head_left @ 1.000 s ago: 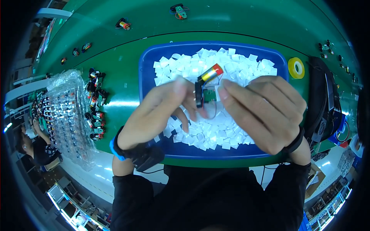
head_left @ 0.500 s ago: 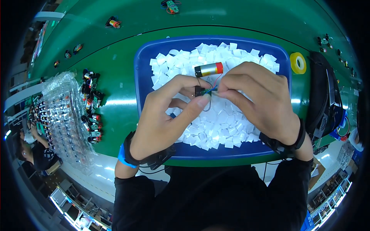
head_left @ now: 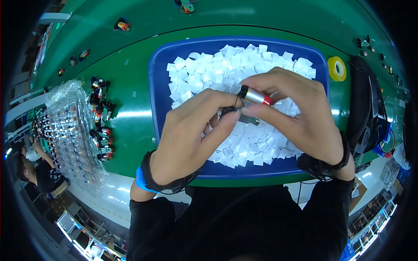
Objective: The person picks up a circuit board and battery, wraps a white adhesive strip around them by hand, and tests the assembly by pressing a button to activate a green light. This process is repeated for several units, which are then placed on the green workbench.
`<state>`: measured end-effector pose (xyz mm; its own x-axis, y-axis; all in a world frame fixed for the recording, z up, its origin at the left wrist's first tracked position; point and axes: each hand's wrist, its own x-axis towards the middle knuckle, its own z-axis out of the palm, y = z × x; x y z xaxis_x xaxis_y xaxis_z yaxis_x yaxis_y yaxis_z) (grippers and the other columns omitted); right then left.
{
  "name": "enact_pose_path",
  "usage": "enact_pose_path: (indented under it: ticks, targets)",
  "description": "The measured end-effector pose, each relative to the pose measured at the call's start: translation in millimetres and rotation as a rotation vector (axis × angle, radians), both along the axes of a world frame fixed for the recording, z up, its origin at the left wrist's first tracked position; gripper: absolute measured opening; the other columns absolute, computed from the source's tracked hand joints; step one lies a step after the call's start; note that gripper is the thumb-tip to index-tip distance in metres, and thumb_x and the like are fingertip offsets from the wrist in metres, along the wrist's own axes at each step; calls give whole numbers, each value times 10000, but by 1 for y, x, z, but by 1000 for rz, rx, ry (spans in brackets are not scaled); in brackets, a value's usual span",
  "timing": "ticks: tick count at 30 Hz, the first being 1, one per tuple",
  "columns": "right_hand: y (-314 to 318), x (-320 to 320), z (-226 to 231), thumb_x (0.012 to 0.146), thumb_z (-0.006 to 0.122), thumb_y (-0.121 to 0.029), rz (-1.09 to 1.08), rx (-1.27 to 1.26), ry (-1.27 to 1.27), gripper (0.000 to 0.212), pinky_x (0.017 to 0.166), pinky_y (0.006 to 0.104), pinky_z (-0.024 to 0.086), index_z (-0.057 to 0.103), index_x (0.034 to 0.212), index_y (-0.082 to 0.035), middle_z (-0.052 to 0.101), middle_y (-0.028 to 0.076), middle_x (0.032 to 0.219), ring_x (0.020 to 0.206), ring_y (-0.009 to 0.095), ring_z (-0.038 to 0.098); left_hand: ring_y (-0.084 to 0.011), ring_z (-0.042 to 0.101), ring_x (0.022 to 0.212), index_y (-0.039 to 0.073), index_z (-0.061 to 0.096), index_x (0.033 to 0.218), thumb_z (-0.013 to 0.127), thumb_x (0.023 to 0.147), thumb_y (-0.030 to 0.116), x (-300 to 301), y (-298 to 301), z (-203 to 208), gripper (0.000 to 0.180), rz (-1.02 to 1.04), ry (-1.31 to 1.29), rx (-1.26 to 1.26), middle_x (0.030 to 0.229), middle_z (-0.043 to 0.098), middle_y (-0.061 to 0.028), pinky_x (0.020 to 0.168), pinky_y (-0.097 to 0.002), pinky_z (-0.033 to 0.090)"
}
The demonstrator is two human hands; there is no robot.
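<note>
Both hands meet above a blue plastic tray (head_left: 154, 95) filled with small white paper squares (head_left: 204, 71). The thumb and fingers of my left hand (head_left: 183, 135) pinch a small black part with thin wires (head_left: 227, 110). A cylindrical battery (head_left: 254, 95), silver with one black and one red end, lies tilted between the thumb and fingers of my right hand (head_left: 300, 115). Below the battery, a small greenish piece (head_left: 253, 121) shows between the hands; its kind is unclear. Fingers partly hide the wires and the black part.
Left of the tray lie several battery-and-board assemblies (head_left: 101, 111) beside a clear plastic blister tray (head_left: 72, 135) full of parts. At right are a yellow tape roll (head_left: 337, 68) and a black bag (head_left: 362, 100). More assemblies (head_left: 123, 25) lie farther back. Another person (head_left: 41, 169) sits at far left.
The battery, earlier loose above the hands, has come down and right, tilted, into my right hand's fingers. My right hand has stopped pinching at the wires; my left still grips the black part.
</note>
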<state>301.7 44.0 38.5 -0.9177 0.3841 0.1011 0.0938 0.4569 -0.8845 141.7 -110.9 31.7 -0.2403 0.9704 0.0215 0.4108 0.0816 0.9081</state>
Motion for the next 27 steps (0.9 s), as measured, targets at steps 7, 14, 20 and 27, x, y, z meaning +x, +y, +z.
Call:
enact_pose_path:
  ticks: [7,14,20,27]
  targets:
    - [-4,-2,0,736,845,-41,-23,-60,90,313,750,290,519,706,1017,-32,703,88,943,850,186,657,-169,583,690,39,560,1038,562,913,6,2,-2,3,129,54,-121,-199,873,596,-91,601,-268,447]
    - [1,-8,0,643,857,-6,140,290,289,320,749,362,515,702,922,-35,715,88,937,873,253,602,-193,498,1162,21,572,1023,523,903,65,-29,2,-11,137,-76,-1422,-226,1287,548,-129,1020,-354,381]
    - [-6,-9,-3,672,836,8,73,419,368,221,797,451,535,684,827,-33,746,86,919,819,243,602,-214,564,1168,-30,570,1197,524,945,116,-13,1,6,294,77,-978,-188,1242,600,-159,1022,-350,410]
    - [-12,-5,1,703,835,-36,17,611,288,168,824,453,527,708,812,-41,755,57,926,796,220,602,-162,669,880,-51,540,1260,558,913,-76,-5,-4,-3,348,12,-805,-171,1097,645,-132,646,-287,593]
